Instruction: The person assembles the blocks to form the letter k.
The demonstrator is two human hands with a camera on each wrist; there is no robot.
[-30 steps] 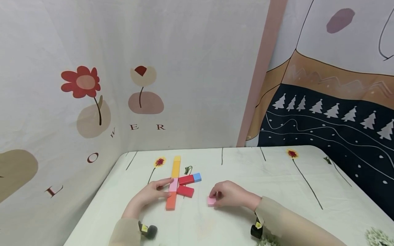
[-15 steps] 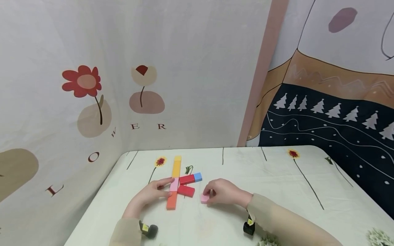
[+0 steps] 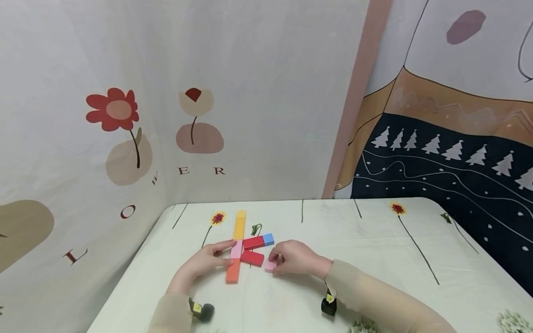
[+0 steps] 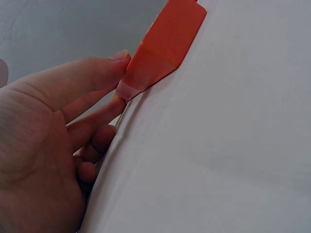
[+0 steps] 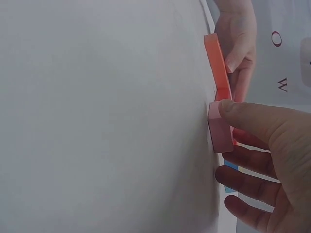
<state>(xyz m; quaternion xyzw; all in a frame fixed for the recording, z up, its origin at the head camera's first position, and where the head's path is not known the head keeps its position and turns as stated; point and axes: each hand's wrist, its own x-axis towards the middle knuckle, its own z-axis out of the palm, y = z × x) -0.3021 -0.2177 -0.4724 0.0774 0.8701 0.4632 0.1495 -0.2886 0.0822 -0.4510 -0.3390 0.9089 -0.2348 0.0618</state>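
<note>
In the head view, my left hand (image 3: 202, 262) rests at the left side of a row of blocks. Its fingers touch the pink block (image 3: 236, 249) in the row's middle, and the thumb lies near its joint with the orange block (image 3: 232, 271). A yellow block (image 3: 239, 227) forms the far part. Two red blocks (image 3: 252, 259) slant out to the right, the farther one ending in a blue block (image 3: 268, 239). My right hand (image 3: 297, 258) pinches a second pink block (image 5: 221, 127) between thumb and fingers, low over the cloth beside the nearer red block's end.
A white flower-printed cloth (image 3: 374, 249) covers the table. Behind and to the left hang printed fabric walls (image 3: 266, 115), with a dark tree-patterned part (image 3: 437, 171) at the right. Each wrist wears a small black camera (image 3: 329, 306).
My right hand has slid leftward with its pink block, closing most of the distance to the nearer red block. The left hand and the row of blocks have stayed in place.
</note>
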